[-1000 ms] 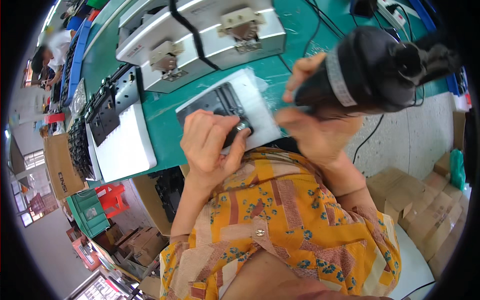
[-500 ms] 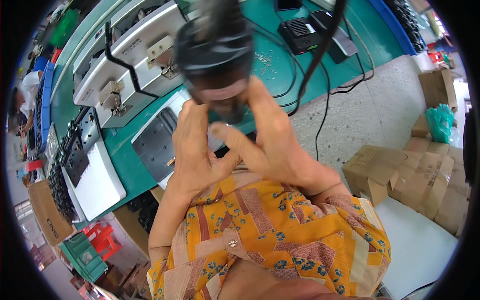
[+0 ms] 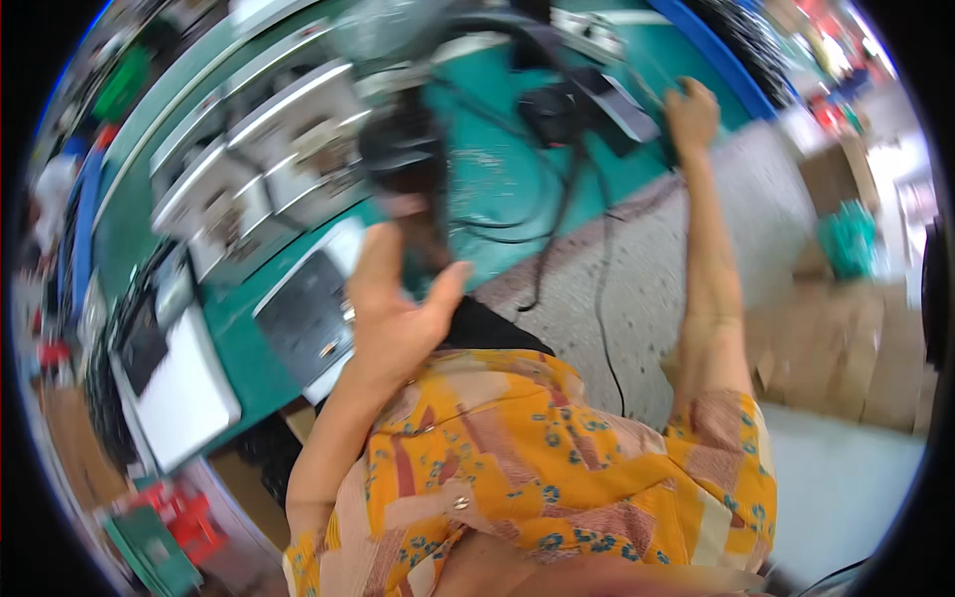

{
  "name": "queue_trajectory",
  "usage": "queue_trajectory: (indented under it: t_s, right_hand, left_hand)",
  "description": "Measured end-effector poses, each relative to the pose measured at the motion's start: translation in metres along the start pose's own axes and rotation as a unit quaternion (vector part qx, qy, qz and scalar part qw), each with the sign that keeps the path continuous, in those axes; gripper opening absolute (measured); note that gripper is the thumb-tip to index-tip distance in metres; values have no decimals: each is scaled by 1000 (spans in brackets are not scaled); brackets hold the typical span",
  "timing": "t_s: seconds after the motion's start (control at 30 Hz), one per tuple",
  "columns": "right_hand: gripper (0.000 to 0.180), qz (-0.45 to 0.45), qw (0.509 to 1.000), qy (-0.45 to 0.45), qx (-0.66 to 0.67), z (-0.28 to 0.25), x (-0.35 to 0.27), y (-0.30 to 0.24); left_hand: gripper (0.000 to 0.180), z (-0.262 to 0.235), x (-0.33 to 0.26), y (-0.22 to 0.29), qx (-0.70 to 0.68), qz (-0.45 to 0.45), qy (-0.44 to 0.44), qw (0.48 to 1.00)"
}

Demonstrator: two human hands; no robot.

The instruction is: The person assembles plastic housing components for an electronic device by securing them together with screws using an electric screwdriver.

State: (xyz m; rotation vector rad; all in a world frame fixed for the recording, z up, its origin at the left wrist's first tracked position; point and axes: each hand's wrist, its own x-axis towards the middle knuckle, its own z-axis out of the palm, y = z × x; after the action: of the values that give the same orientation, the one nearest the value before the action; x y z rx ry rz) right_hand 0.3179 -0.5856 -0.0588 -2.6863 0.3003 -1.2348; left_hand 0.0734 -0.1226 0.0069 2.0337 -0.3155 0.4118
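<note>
The left hand point(image 3: 398, 308) is open, with fingers spread just under a black round tool point(image 3: 403, 159) that hangs on its cord above the green surface point(image 3: 497, 179), so it stays easy to grab; the tool looks dark, fat and blurry. The right hand point(image 3: 691, 114) reaches far out to the surface's edge; I cannot tell whether it holds anything. A grey flat panel point(image 3: 308, 318) lies beside the left hand.

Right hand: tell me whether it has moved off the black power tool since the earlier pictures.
Yes. The right hand has left the black power tool and reached out to the far right of the green workbench, by the black cables there.
</note>
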Motion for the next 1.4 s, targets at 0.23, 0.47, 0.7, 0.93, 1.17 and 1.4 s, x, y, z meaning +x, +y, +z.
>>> queue_trajectory:
  t_s: [0.23, 0.47, 0.7, 0.93, 1.17, 1.4]
  right_hand:
    - [45, 80, 969, -227, -53, 45, 84, 157]
    - [48, -91, 936, -336, -43, 62, 111, 125]
    - [30, 25, 979, -105, 176, -44, 43, 89]
    - [14, 138, 693, -133, 695, -291, -87, -77]
    - [7, 209, 621, -428, 623, -305, -184, -177]
    - [12, 235, 604, -525, 551, -239, -222, -234]
  left_hand:
    - [53, 13, 12, 8, -13, 78, 39, 996]
    - [53, 16, 14, 6, -12, 109, 95, 989]
    - [53, 12, 11, -2, 2, 97, 98, 990]
    - [54, 21, 18, -8, -15, 108, 113, 988]
    - [64, 17, 3, -13, -98, 13, 90, 991]
    - [50, -47, -27, -18, -112, -37, 164, 979]
